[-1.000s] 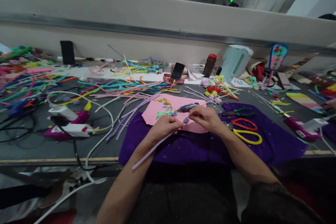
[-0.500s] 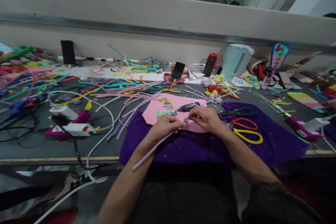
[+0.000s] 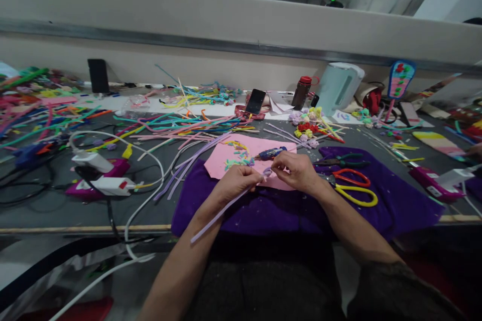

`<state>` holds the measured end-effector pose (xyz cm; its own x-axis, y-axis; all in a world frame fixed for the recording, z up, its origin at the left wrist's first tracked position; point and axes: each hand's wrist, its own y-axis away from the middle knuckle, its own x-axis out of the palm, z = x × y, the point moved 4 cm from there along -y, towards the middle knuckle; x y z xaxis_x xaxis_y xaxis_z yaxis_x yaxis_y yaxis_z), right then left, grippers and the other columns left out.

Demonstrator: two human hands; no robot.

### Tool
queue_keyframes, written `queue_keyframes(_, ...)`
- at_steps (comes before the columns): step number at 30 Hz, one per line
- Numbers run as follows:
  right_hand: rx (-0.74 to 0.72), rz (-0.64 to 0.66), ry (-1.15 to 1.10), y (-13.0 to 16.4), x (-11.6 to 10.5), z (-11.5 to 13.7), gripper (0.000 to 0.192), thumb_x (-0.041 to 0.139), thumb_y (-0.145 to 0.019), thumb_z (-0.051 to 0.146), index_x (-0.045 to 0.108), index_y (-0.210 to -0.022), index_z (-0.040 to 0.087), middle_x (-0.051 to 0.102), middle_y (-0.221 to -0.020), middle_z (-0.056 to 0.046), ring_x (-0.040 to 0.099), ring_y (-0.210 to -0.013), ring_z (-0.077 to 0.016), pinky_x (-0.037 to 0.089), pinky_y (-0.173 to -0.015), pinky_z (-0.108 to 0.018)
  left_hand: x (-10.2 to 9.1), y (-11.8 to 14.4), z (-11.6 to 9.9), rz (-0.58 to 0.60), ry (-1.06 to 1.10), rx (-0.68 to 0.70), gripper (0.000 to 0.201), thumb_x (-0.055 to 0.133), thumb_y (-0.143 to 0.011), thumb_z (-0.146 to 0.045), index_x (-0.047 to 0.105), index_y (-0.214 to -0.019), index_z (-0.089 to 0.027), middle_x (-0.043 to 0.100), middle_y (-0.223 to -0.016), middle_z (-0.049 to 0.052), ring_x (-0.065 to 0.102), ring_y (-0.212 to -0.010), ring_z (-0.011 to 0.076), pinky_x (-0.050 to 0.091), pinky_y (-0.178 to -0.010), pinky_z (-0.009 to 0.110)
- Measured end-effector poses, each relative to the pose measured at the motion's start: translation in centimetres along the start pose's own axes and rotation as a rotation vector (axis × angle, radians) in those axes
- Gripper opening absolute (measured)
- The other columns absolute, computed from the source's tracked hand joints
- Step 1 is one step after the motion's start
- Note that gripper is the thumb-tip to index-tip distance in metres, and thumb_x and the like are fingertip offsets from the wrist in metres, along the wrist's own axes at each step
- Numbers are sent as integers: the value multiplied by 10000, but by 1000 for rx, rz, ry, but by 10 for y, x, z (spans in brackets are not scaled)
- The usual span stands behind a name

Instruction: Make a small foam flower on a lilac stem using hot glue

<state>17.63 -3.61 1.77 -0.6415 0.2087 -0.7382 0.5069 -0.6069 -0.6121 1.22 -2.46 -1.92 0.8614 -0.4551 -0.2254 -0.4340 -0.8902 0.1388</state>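
Note:
A lavender pipe cleaner [image 3: 220, 214] runs through the pinched fingers of my left hand [image 3: 241, 178], its straight tail slanting down over my left forearm. Its other end is curled into a small loop between my hands. My right hand [image 3: 295, 169] pinches that curled end with thumb and forefinger. Both hands are over a pink foam sheet [image 3: 218, 158] on a purple cloth [image 3: 196, 200]. Just behind my fingers lies a blue glue gun [image 3: 270, 152], with short pipe cleaner pieces [image 3: 241, 153] to its left.
Right of my hand lie pliers [image 3: 341, 161] and scissors with red and yellow handles [image 3: 356, 195]. Loose pipe cleaners [image 3: 181, 128] spread behind and left. A power strip [image 3: 85, 188] with cables stands left. At the back are a phone [image 3: 255, 101], a bottle [image 3: 302, 93] and a kettle [image 3: 341, 88].
The curled end of the pipe cleaner now shows as a more open loop by my right fingertips. My left hand has hardly moved.

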Motion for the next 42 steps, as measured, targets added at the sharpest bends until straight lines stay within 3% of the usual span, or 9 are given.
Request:
queue_keyframes(17, -49, 84, 61, 1, 3, 2, 78, 497, -816, 166, 573, -806, 179, 623, -811, -45, 570, -736, -132, 399, -628, -227, 0, 1, -1, 4, 1, -5, 219, 577, -653, -337, 602, -599, -126, 489, -439, -22, 340, -387, 58, 224, -412, 199)
queue_keyframes(31, -35, 127, 115, 1, 5, 1, 109, 467, -841, 191, 573, -818, 187, 618, -791, -33, 568, -696, -115, 394, -609, -208, -1, 0, 2, -3, -8, 8, 242, 568, -657, -354, 616, -618, -120, 498, -448, -18, 332, -380, 60, 214, -407, 209)
queue_keyframes(37, -48, -7, 17, 0, -3, 1, 150, 473, -844, 213, 594, -931, 200, 646, -859, -51, 596, -784, -136, 447, -669, -237, -2, -1, 2, -3, 57, -10, 255, 589, -652, -370, 612, -630, -117, 503, -450, -20, 334, -358, 48, 212, -389, 201)
queue_keyframes(42, 69, -206, -65, 0, -20, -3, 224, 455, -846, 201, 583, -1029, 205, 645, -892, -55, 596, -810, -154, 469, -711, -284, -6, -1, 1, -13, 335, -54, 267, 590, -664, -386, 593, -717, -124, 478, -435, -42, 319, -309, 30, 192, -349, 183)
